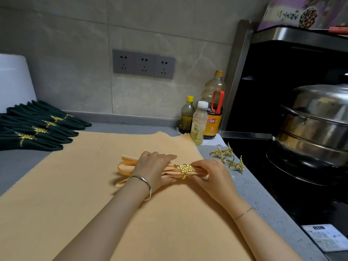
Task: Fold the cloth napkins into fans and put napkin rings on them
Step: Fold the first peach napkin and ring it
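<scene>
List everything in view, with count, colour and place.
napkin: 1, orange, folded, on the cloth
ring: 1, gold, around the napkin
cloth: 1, orange, spread on the counter
green napkins: about five, dark green with gold rings, left of the cloth
loose rings: about three, gold, right of the cloth
bottles: 3, by the wall
pot: 1, steel, on the stove at right
sockets: 3, grey, wall
tub: 1, white, far left
box: 1, top right
left hand: grips the napkin
right hand: pinches the napkin's end by the ring
</scene>
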A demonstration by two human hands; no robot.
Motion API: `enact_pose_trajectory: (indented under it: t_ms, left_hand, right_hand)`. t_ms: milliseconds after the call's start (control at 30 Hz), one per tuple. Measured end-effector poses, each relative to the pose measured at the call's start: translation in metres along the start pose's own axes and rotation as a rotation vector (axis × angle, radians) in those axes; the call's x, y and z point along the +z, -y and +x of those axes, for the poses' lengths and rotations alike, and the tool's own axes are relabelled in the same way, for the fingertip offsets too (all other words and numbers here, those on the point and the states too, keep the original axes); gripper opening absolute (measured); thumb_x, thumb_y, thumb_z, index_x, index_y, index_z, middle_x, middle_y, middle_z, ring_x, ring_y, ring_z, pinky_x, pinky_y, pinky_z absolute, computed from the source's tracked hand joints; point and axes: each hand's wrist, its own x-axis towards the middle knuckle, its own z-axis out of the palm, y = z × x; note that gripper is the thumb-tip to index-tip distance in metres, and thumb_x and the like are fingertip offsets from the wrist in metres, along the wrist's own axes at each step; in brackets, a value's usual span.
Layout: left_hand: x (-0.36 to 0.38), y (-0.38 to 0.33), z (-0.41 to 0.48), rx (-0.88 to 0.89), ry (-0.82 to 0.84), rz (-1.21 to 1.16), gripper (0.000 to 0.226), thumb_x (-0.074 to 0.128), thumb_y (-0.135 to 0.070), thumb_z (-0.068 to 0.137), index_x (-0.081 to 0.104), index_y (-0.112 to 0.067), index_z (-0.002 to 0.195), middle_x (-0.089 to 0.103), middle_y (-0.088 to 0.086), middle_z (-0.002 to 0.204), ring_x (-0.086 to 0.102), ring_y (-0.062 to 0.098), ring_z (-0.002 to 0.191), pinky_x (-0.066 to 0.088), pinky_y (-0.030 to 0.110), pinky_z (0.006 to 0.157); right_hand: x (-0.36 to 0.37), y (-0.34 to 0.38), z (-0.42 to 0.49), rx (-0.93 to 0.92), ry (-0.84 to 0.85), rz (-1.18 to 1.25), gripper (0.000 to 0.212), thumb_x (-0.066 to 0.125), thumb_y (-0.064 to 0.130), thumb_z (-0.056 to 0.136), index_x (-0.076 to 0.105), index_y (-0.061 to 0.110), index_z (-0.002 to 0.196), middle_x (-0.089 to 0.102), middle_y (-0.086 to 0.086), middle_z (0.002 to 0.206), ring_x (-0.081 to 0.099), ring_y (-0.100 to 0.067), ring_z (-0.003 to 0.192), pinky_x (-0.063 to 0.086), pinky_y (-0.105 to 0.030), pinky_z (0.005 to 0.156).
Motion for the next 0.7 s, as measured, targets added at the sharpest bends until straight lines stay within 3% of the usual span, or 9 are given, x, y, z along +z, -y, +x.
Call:
enact_pose_trajectory:
  t_ms: [100, 267, 400, 600, 700]
  left_hand:
    - [0.006, -0.010, 0.001, 0.089, -0.014, -0.024, 0.071, 0.062, -0.058, 0.081, 0.033, -0.037, 0.142, 0.049, -0.015, 0.133, 0.038, 0.009, 0.126, 0.020, 0.027, 0.106]
    - [0.010, -0.014, 0.005, 0.137, -0.084, -0.076, 0.042, 0.058, -0.049, 0.086, 0.051, -0.034, 0.124, 0.057, -0.013, 0.120, 0.043, 0.008, 0.120, 0.019, 0.022, 0.102]
    - [0.010, -0.012, 0.005, 0.114, -0.115, -0.049, 0.035, 0.055, -0.041, 0.087, 0.053, -0.033, 0.121, 0.058, -0.013, 0.118, 0.042, 0.009, 0.119, 0.019, 0.024, 0.101]
    - [0.006, -0.009, 0.007, 0.040, -0.151, 0.022, 0.037, 0.053, -0.043, 0.087, 0.053, -0.034, 0.123, 0.058, -0.013, 0.118, 0.040, 0.011, 0.119, 0.022, 0.028, 0.102]
    - [0.005, -0.006, 0.007, 0.025, -0.148, 0.057, 0.037, 0.052, -0.045, 0.086, 0.053, -0.036, 0.122, 0.059, -0.014, 0.118, 0.039, 0.011, 0.119, 0.022, 0.029, 0.100]
  right_hand:
    - [0.001, 0.006, -0.001, -0.029, -0.013, 0.031, 0.017, 0.072, 0.027, 0.070, 0.070, 0.024, 0.087, 0.067, 0.015, 0.078, 0.052, -0.006, 0.077, 0.033, -0.012, 0.076]
    - [0.002, 0.009, 0.000, -0.018, 0.001, 0.043, 0.018, 0.076, 0.018, 0.069, 0.069, 0.025, 0.083, 0.066, 0.014, 0.074, 0.053, -0.005, 0.075, 0.037, -0.019, 0.078]
    - [0.001, 0.007, 0.001, 0.042, -0.004, 0.040, 0.014, 0.076, 0.017, 0.072, 0.070, 0.026, 0.081, 0.065, 0.013, 0.071, 0.052, -0.006, 0.070, 0.036, -0.023, 0.076]
    - [-0.005, -0.004, 0.003, 0.224, -0.018, 0.081, 0.010, 0.075, 0.024, 0.077, 0.072, 0.031, 0.083, 0.065, 0.019, 0.078, 0.046, -0.004, 0.084, 0.027, -0.021, 0.077]
    - [-0.004, -0.007, 0.003, 0.245, 0.013, 0.093, 0.011, 0.074, 0.028, 0.077, 0.069, 0.038, 0.079, 0.063, 0.023, 0.076, 0.054, -0.012, 0.089, 0.033, -0.024, 0.079]
